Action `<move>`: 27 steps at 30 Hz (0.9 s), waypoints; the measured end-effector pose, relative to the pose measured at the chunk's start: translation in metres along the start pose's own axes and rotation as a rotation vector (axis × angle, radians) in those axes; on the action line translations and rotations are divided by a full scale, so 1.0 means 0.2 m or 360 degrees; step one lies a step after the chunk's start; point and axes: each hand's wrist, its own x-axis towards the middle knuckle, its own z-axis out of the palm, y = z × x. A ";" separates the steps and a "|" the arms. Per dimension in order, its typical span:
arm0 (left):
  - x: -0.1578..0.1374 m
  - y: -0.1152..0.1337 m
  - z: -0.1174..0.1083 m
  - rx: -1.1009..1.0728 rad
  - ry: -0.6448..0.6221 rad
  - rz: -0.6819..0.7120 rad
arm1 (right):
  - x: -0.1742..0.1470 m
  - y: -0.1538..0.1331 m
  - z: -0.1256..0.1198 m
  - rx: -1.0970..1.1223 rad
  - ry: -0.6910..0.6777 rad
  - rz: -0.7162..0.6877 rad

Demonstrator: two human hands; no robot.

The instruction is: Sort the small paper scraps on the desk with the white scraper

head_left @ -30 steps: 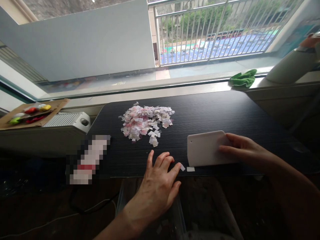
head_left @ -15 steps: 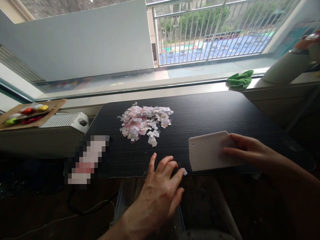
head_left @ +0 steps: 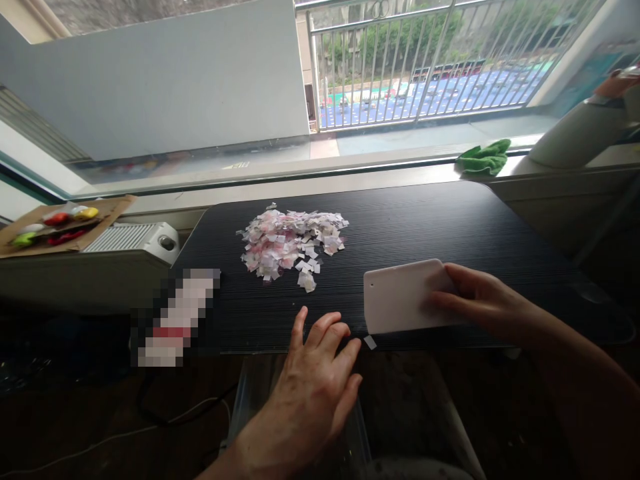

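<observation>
My right hand (head_left: 473, 293) pinches a flat white plastic scraper (head_left: 395, 297) between thumb and fingers. The scraper has a small hole near its left corner and its lower edge is at the black tabletop. One small white paper scrap (head_left: 370, 342) lies just below the scraper's lower left corner, near the front edge. My left hand (head_left: 320, 367) is palm down over the table's front edge with fingers spread, holding nothing, its fingertips a little left of that scrap. Beyond it is a heap of white and pinkish paper scraps (head_left: 280, 243).
The black table (head_left: 410, 227) stands against a windowsill. A green cloth (head_left: 484, 158) lies on the sill. To the left are a white radiator (head_left: 135, 240) and cardboard (head_left: 107, 212) bearing colourful pieces. A pixelated item (head_left: 183, 310) sits at the table's left edge.
My right hand has moved the scraper left, closer to the lone paper scrap. My left hand has shifted slightly left, away from that scrap. The heap is unchanged.
</observation>
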 end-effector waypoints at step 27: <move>-0.02 -0.11 -0.02 0.0040 0.0114 -0.0240 | 0.26 -0.16 0.22 0.0013 0.0312 -0.0416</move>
